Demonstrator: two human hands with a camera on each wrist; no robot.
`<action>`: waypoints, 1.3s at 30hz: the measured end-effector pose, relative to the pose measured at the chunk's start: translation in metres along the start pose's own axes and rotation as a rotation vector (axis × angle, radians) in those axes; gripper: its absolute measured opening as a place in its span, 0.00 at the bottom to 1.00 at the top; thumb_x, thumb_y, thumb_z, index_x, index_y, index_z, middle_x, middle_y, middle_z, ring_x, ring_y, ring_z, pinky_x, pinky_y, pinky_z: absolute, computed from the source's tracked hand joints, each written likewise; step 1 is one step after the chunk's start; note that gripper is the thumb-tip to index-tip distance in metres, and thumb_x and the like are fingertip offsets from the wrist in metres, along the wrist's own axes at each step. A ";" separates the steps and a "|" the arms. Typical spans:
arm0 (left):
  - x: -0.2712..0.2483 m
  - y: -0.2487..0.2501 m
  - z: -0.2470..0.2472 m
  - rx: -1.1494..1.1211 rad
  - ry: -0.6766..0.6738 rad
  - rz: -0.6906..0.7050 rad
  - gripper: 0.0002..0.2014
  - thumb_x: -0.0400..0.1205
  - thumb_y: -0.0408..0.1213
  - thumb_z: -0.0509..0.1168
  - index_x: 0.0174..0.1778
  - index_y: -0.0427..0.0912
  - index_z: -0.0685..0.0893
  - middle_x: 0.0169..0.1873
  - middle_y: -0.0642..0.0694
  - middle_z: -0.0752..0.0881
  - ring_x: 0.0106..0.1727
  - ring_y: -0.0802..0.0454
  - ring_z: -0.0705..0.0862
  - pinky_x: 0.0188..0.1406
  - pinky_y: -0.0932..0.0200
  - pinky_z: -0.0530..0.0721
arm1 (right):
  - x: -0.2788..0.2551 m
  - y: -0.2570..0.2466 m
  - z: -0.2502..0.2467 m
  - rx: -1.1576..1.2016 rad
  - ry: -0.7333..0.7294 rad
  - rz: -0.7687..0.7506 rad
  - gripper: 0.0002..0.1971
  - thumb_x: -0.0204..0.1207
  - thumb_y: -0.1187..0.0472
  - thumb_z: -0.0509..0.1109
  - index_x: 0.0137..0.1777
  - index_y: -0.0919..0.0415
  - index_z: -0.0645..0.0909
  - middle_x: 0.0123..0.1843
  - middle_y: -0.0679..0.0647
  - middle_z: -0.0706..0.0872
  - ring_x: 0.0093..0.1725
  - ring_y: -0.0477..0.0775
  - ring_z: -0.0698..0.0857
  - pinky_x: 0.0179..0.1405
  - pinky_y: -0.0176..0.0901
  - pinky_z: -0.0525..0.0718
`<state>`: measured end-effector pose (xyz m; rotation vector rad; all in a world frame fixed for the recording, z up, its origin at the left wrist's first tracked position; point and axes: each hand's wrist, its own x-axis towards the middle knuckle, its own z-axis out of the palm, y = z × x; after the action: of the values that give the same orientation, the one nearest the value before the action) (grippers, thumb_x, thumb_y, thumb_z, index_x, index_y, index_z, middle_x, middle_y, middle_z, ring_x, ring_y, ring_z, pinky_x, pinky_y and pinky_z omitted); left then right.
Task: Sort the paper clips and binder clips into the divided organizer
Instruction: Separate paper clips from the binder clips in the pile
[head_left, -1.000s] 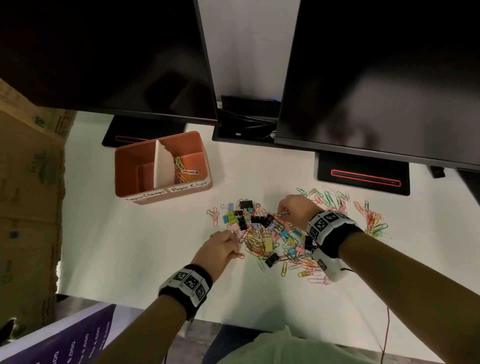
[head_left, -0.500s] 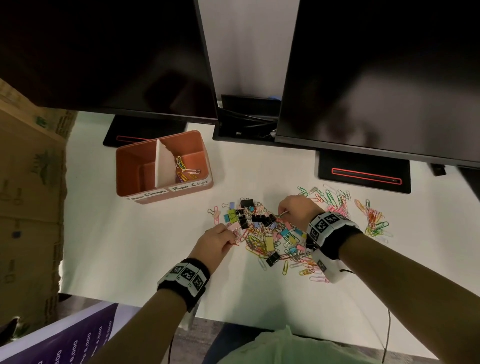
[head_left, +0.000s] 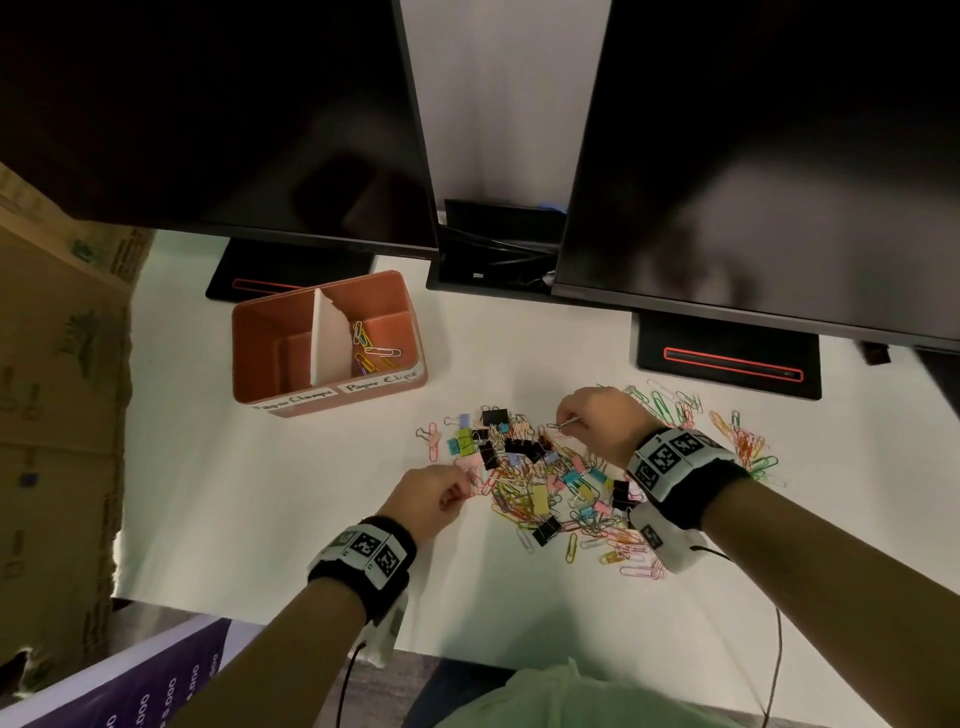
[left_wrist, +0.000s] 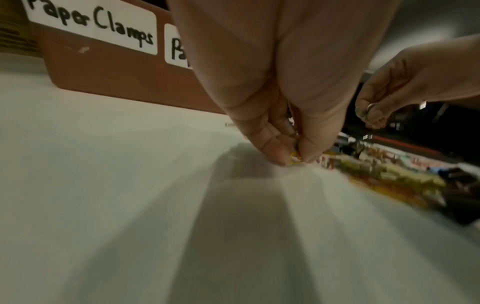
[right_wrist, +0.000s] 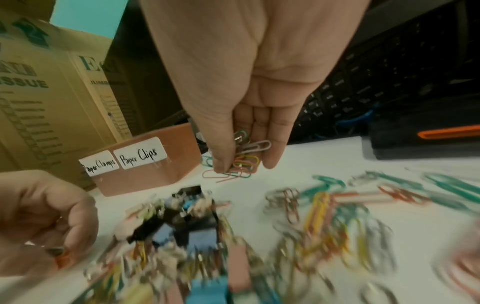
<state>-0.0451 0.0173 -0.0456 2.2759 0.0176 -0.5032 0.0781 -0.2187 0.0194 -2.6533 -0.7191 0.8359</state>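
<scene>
A pile of coloured paper clips and binder clips (head_left: 550, 483) lies on the white desk. My right hand (head_left: 571, 423) hovers over the pile's far side, its fingers curled round a bunch of paper clips (right_wrist: 244, 158). At the pile's left edge my left hand (head_left: 457, 491) pinches paper clips (left_wrist: 294, 160) between thumb and fingertips, just above the desk. The terracotta divided organizer (head_left: 400, 384) stands at the back left, labelled "Paper Clamps" and "Paper Clips". Several paper clips (head_left: 371, 351) lie in its right compartment; the left compartment looks empty.
Two dark monitors (head_left: 260, 119) overhang the desk's back, their stands (head_left: 727, 356) behind the pile. Cardboard boxes (head_left: 52, 389) line the left side. More paper clips (head_left: 748, 447) lie scattered to the right of my right wrist.
My left hand has moved up and away from me toward the pile's left edge. My right hand has stayed almost still over the pile.
</scene>
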 end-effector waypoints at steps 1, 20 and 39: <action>-0.004 0.004 -0.006 -0.022 0.018 0.002 0.08 0.72 0.23 0.68 0.40 0.40 0.87 0.34 0.53 0.82 0.32 0.64 0.79 0.41 0.63 0.79 | 0.000 -0.004 -0.005 0.003 0.015 -0.017 0.09 0.81 0.60 0.62 0.56 0.58 0.82 0.58 0.54 0.85 0.56 0.56 0.82 0.56 0.45 0.79; 0.014 0.031 -0.138 -0.036 0.547 -0.053 0.13 0.77 0.32 0.69 0.57 0.43 0.82 0.50 0.50 0.81 0.46 0.57 0.83 0.47 0.69 0.81 | 0.096 -0.130 -0.053 0.325 0.233 -0.186 0.18 0.78 0.56 0.68 0.67 0.55 0.74 0.60 0.56 0.83 0.56 0.55 0.84 0.60 0.50 0.83; 0.032 -0.003 -0.042 0.218 0.078 -0.050 0.07 0.75 0.31 0.69 0.48 0.41 0.86 0.48 0.43 0.81 0.50 0.43 0.81 0.55 0.52 0.80 | 0.057 0.001 0.018 0.066 -0.037 -0.021 0.14 0.78 0.69 0.64 0.60 0.57 0.82 0.59 0.53 0.81 0.59 0.54 0.80 0.63 0.42 0.77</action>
<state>-0.0016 0.0444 -0.0335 2.5129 0.0622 -0.4607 0.1085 -0.1881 -0.0212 -2.5736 -0.7147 0.8891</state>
